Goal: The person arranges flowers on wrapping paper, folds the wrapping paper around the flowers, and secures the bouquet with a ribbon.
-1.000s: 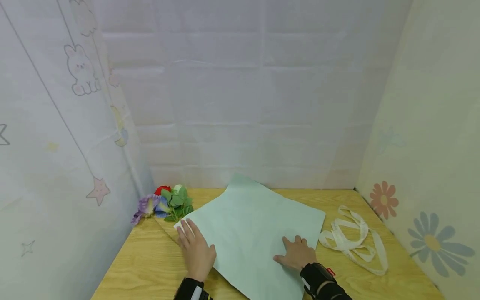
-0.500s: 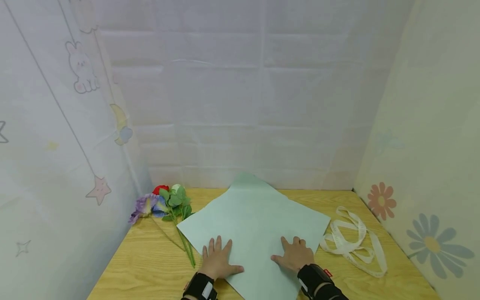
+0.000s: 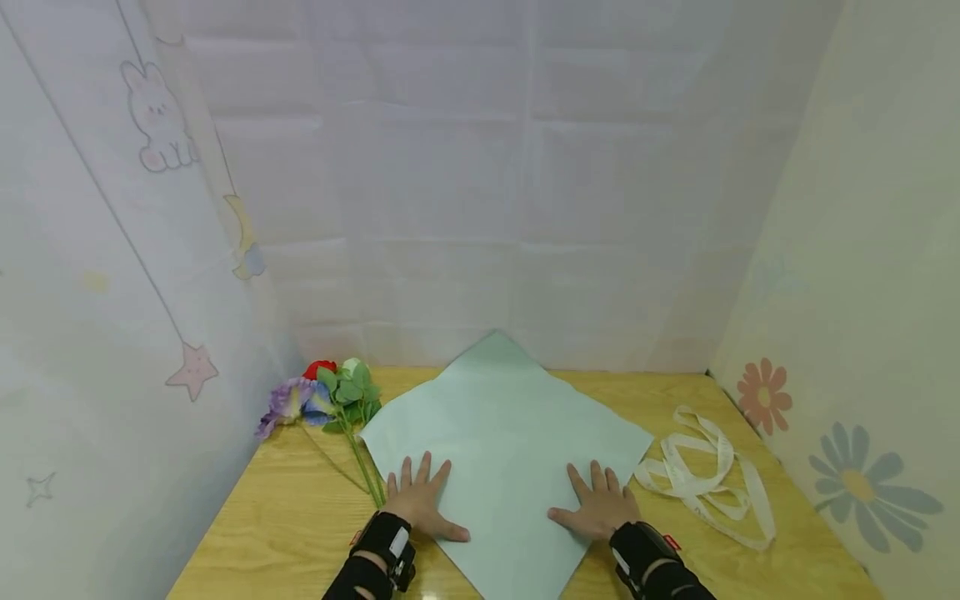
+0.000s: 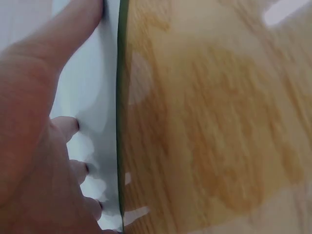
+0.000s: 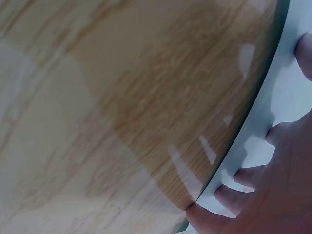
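Note:
A pale green sheet of wrapping paper (image 3: pixel 502 425) lies cornerwise on the table, its far corner leaning up against the back wall. My left hand (image 3: pixel 420 500) rests with spread fingers on its lower left edge. On the lower right edge my right hand (image 3: pixel 600 504) presses down, fingers also spread. Both wrist views show fingertips on the paper: left fingers (image 4: pixel 66 127) and right fingers (image 5: pixel 251 175), close to the paper's edge. Left of the paper lie artificial flowers: a red rose (image 3: pixel 320 368), a pale rose (image 3: pixel 351 365) and a purple flower (image 3: pixel 285 404), their stems running toward my left hand.
A loosely coiled white ribbon (image 3: pixel 693 483) lies right of the paper. The wood-grain table (image 3: pixel 277 517) ends at a white cloth wall (image 3: pixel 450 208) behind. Printed cloth walls stand on the left (image 3: pixel 90 350) and right (image 3: pixel 862 292).
My left hand has moved from the paper's left corner down to its lower left edge, fingers spreading. The right hand has stayed nearly in place, its fingers spreading. The paper has turned slightly.

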Demonstrator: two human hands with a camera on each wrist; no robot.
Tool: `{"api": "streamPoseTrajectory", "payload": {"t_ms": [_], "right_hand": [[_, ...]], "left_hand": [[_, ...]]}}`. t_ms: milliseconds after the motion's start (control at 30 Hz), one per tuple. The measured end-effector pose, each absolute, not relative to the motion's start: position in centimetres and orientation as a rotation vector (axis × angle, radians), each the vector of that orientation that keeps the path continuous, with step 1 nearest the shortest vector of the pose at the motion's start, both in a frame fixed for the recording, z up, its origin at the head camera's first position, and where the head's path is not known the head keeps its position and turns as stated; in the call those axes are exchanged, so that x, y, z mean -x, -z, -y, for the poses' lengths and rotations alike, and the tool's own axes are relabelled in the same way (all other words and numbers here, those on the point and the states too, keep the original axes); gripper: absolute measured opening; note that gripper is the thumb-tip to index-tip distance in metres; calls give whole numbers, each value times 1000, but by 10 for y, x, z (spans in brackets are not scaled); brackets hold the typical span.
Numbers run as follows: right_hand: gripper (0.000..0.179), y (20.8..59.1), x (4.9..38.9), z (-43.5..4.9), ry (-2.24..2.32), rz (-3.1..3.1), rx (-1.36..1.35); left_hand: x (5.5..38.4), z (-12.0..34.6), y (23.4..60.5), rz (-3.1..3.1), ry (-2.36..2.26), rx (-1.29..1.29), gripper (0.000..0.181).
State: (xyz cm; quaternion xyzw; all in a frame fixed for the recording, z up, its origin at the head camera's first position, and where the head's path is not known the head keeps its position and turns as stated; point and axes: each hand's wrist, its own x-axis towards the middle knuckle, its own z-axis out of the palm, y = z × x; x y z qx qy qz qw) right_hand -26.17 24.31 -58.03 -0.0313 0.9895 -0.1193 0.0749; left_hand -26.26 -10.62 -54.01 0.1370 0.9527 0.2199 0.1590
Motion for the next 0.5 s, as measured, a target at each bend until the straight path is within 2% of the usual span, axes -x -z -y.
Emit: {"api": "streamPoseTrajectory", "payload": {"t_ms": [300, 500], "right_hand": [[108, 572, 264, -236, 325, -2973, 88], [109, 570, 267, -237, 267, -2962, 73]], "left_hand": [[274, 109, 543, -2773, -531, -393, 121], [280, 105, 561, -2763, -593, -398, 127]]}}
